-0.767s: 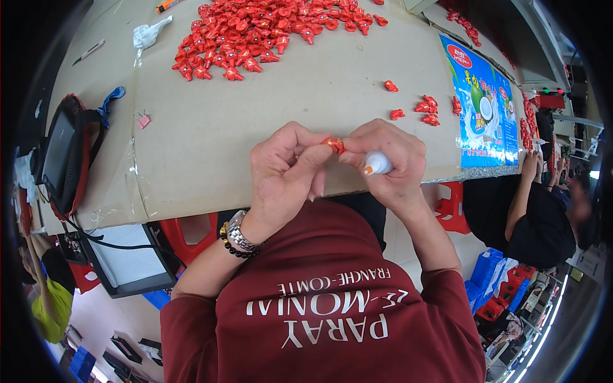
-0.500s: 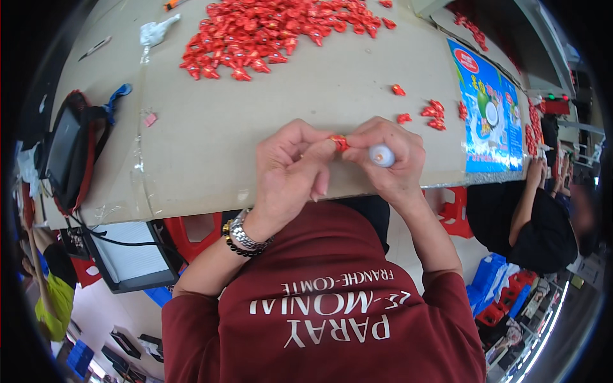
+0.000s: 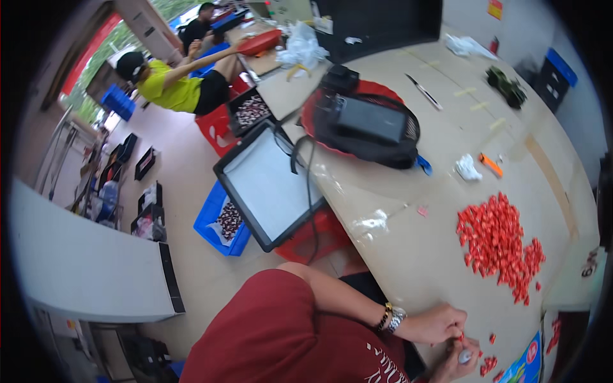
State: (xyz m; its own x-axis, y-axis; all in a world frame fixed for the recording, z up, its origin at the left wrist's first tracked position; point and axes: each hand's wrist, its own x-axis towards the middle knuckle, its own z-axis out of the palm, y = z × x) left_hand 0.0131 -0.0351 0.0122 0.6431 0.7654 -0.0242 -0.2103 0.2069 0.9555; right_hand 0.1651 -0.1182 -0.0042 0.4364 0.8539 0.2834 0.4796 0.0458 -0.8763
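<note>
Both hands are close together at the lower right, over the table's near edge. My left hand (image 3: 437, 323), with a metal watch and beaded bracelets on its wrist, pinches a small shiny red piece (image 3: 461, 336), mostly hidden by the fingers. Just below it, my right hand (image 3: 452, 365) is closed around a pale tube (image 3: 465, 356) whose rounded end shows; its fingertips are near the red piece. Beyond the hands lies a big heap of similar red pieces (image 3: 498, 242). A few loose pieces (image 3: 488, 365) rest beside my right hand.
A blue printed sheet (image 3: 527, 365) lies at the lower right. Farther off are a black bag (image 3: 377, 150) in a red basin (image 3: 391, 92), a knife (image 3: 424, 91), an orange tool (image 3: 490, 165) and crumpled white tissue (image 3: 468, 167). A white-lined tray (image 3: 271, 185) adjoins the table; a person (image 3: 172, 83) works beyond.
The view has swung left, so my hands and the heap now appear at the right, and more of the room shows. Both hands stay together at the red piece, tube still in the right.
</note>
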